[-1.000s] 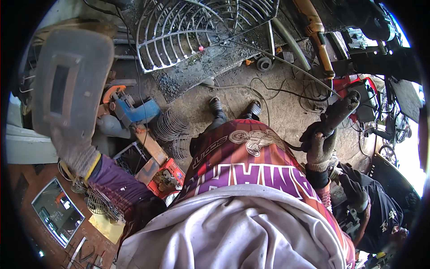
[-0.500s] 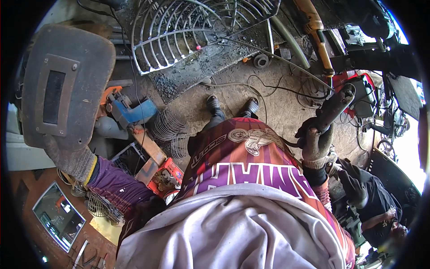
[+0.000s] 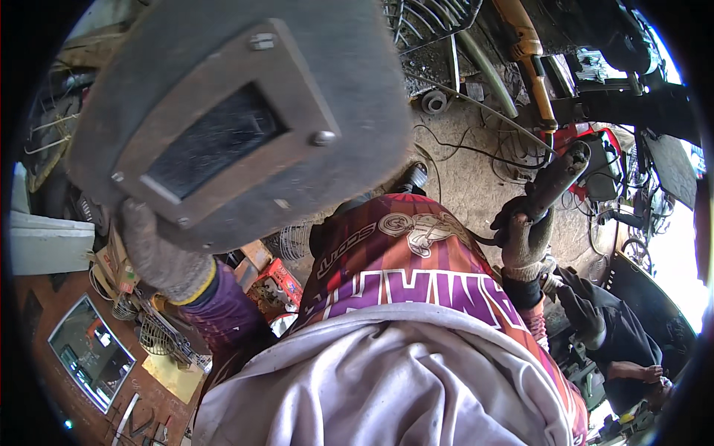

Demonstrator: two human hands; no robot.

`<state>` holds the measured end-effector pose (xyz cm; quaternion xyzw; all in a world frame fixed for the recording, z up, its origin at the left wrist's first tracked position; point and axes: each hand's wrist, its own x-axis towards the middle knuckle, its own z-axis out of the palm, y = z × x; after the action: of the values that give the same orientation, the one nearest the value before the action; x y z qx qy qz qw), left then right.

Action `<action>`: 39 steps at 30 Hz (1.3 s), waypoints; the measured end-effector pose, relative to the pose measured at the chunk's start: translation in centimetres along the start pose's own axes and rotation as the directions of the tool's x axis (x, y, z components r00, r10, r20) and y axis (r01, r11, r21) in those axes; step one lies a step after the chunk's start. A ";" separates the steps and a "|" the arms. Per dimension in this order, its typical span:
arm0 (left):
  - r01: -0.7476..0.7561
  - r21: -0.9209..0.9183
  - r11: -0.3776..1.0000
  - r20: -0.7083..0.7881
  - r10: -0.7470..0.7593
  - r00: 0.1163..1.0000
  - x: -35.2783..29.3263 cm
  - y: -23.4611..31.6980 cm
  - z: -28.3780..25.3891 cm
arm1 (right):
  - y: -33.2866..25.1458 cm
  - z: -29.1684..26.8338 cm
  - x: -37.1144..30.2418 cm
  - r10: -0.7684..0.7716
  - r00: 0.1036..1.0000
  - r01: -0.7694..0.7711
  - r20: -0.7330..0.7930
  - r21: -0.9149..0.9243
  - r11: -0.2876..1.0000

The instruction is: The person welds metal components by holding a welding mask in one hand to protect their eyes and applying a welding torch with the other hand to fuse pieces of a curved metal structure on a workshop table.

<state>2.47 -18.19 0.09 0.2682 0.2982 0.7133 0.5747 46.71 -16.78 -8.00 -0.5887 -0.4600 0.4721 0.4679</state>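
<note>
My left hand (image 3: 160, 256), in a grey knitted glove with a yellow edge, grips the lower edge of a dark welding shield (image 3: 349, 97). The shield is tilted, its rectangular dark window showing, and it covers much of the upper left. At the right, my gloved right hand (image 3: 524, 245) is closed around an electrode holder (image 3: 559, 178). From the holder's tip a long thin welding rod (image 3: 483, 108) runs up and left, toward a wire grille (image 3: 435, 18) of curved metal bars. Most of that grille is hidden behind the shield.
An orange power tool (image 3: 524, 56) and a metal tube (image 3: 487, 74) lie at the upper right. Cables (image 3: 476, 152) trail over the floor toward a red and dark machine (image 3: 601, 171). Another person (image 3: 610, 327) is at the lower right. A red box (image 3: 277, 286) stands left of my legs.
My left hand has brought the welding shield up and to the right, closer and more tilted. It now covers most of the grille and a blue tool. My right hand has barely moved.
</note>
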 end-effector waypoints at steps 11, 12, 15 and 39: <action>-0.027 0.694 0.719 -0.328 0.349 0.878 1.0 -4.2 1.1 | 0.5 -0.3 0.5 -0.113 0.993 0.116 0.027 -0.155 0.981; -0.009 0.559 0.829 -0.302 0.214 0.929 1.0 -4.0 0.7 | 0.4 -0.3 0.4 -0.111 0.993 0.114 0.028 -0.156 0.981; -0.061 0.392 0.918 -0.231 0.162 0.959 1.3 -4.4 1.2 | -0.4 0.5 0.2 -0.027 1.000 0.027 0.001 -0.123 0.992; -0.216 0.728 -0.650 0.524 0.325 0.788 -1.3 -1.0 -3.0 | -0.7 -0.3 -0.2 0.035 0.996 -0.029 0.086 -0.077 0.997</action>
<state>1.27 -19.67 -2.74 0.6734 0.6610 0.2393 -0.2289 46.92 -16.88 -7.29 -0.5920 -0.4882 0.4871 0.4171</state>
